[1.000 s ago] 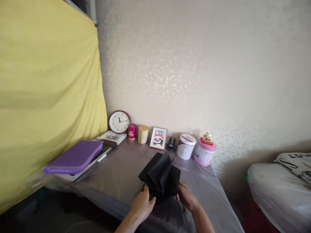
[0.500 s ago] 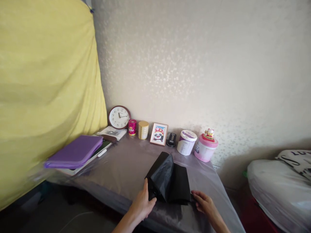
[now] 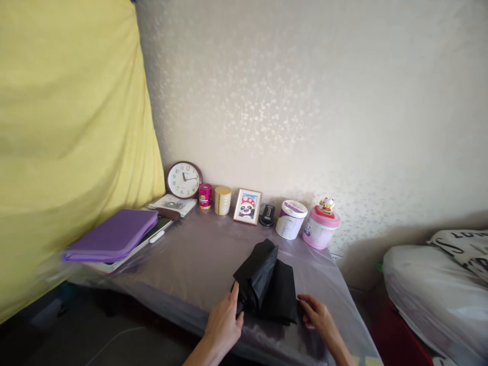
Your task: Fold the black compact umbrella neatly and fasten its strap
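Observation:
A black folded sheet-like item [image 3: 267, 284] lies at the front of the covered table, with one part folded up over the rest. My left hand [image 3: 225, 317] grips its lower left edge, thumb and fingers closed around it. At its lower right corner, my right hand [image 3: 316, 314] pinches the edge between thumb and forefinger, the other fingers curled. The underside of the item is hidden.
Along the wall stand a clock [image 3: 185, 180], a pink can [image 3: 205, 196], a yellow-lidded jar [image 3: 222, 201], a panda picture [image 3: 247, 206], a black device [image 3: 267, 216] and two tubs [image 3: 291, 220]. A purple folder [image 3: 112, 235] lies left; a plastic-covered bundle [image 3: 434, 284] is right.
The upright part of the black item has folded over further and looks narrower. Both hands keep hold of it. The view has shifted slightly.

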Demonstrator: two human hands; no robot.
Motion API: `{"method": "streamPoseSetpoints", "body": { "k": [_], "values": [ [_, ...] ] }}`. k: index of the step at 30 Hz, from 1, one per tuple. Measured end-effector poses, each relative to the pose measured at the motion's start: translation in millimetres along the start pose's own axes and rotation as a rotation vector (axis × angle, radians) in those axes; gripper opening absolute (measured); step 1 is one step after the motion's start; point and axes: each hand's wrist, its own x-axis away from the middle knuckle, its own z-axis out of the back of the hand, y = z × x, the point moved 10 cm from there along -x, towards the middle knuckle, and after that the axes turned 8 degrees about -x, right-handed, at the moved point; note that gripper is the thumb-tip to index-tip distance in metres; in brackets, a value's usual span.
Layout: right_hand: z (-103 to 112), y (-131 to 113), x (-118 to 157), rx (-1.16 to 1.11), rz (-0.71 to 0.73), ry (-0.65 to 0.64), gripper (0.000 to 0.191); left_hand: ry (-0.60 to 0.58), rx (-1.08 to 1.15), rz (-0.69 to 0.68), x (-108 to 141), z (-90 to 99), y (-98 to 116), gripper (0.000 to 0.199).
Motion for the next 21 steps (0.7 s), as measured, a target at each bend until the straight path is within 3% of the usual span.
{"method": "streamPoseSetpoints", "body": {
  "k": [4, 8, 10, 13, 15, 18, 21],
  "values": [
    [11, 2, -3, 0.072, 0.038, 0.053, 0.046, 0.061, -0.147, -0.044, 7, 2.8, 10, 0.067],
    [22, 0, -7, 0.14, 0.111, 0.098, 0.038, 0.028, -0.128, -0.044, 8, 0.7, 10, 0.066],
    [25, -12, -6, 0.197, 0.174, 0.137, 0.035, 0.009, -0.118, -0.031, 7, -0.6, 9, 0.066],
    [20, -51, 3, 0.246, 0.339, 0.204, 0.031, 0.016, -0.148, -0.028, 7, -1.3, 10, 0.065],
    [7, -87, 14, 0.275, 0.496, 0.211, 0.027, 0.022, -0.176, -0.036, 8, -2.8, 13, 0.066],
    [-32, -137, 30, 0.387, 0.73, 0.134, 0.026, 0.023, -0.202, -0.046, 10, -5.0, 17, 0.067],
    [-80, -164, 40, 0.498, 0.914, -0.024, 0.032, 0.035, -0.205, -0.064, 11, -4.3, 20, 0.069]
  ]
}}
